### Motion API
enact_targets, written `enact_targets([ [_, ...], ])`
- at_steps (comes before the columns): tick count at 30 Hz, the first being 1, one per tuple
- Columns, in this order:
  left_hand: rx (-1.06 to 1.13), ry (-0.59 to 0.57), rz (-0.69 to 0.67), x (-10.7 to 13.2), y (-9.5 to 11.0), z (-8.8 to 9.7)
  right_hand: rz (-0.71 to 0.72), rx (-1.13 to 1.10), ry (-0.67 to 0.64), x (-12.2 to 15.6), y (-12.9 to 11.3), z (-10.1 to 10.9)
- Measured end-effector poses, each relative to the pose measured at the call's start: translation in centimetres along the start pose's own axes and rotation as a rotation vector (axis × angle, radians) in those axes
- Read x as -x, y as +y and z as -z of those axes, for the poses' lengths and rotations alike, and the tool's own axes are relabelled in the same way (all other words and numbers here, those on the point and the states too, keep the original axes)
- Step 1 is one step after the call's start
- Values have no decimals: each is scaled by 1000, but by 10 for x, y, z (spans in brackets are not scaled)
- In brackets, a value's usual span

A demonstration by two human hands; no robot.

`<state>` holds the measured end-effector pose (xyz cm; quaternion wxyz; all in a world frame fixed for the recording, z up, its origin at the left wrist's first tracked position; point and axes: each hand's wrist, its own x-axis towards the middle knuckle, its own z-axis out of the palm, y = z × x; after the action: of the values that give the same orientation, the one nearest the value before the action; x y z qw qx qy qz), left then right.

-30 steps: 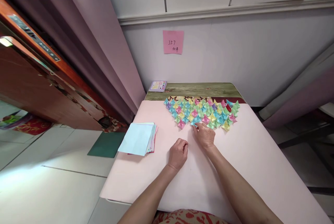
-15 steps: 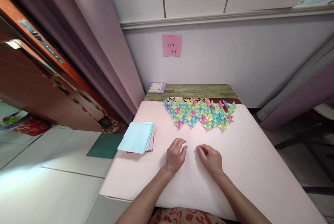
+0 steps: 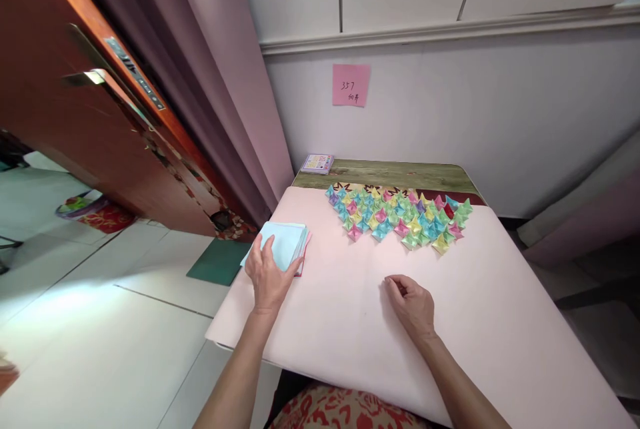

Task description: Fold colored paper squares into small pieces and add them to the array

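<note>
My left hand (image 3: 267,275) lies flat with fingers spread on the near corner of a stack of coloured paper squares (image 3: 286,243), light blue sheet on top, at the table's left edge. My right hand (image 3: 412,304) rests on the pale pink table cover (image 3: 350,309) with fingers loosely curled and nothing visible in them. Beyond both hands, several small folded paper pieces (image 3: 400,215) in pink, green, blue and yellow lie packed together in rows.
A small flat paper pack (image 3: 317,163) sits at the table's far left corner on bare wood (image 3: 400,175). A pink note (image 3: 351,85) is stuck on the wall. A wooden door (image 3: 75,102) and curtain stand to the left; a green mat (image 3: 215,261) lies on the floor.
My right hand drew back from the folded pieces to the table's middle. My left hand reached left onto the paper stack. The view turned left.
</note>
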<state>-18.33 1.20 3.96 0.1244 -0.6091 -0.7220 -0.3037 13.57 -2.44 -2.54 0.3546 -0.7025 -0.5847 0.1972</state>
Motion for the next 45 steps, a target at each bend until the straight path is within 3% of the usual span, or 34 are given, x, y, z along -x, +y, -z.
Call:
enact_targets([
  [3, -70, -179, 7, 9, -4, -5, -10, -10, 0, 1, 1, 0],
  [5, -80, -229, 8, 14, -4, -7, -16, -21, 1, 1, 2, 0],
  [15, 63, -214, 46, 15, -8, -12, 2, -53, 18, 0, 3, -2],
  [20, 77, -139, 60, 14, -10, -14, 30, -46, 34, -1, 5, -2],
  [25, 136, -199, 132, 6, -13, -13, 38, -50, 35, -1, 6, -2],
  [33, 282, -303, 364, -9, -22, -11, 46, -42, 23, -1, 5, -1],
  [40, 74, -344, 213, -13, 1, 3, 36, -44, 31, 0, 6, -2],
  [45, 19, -328, 252, -11, 11, 0, 43, -53, 32, 0, 6, -2],
])
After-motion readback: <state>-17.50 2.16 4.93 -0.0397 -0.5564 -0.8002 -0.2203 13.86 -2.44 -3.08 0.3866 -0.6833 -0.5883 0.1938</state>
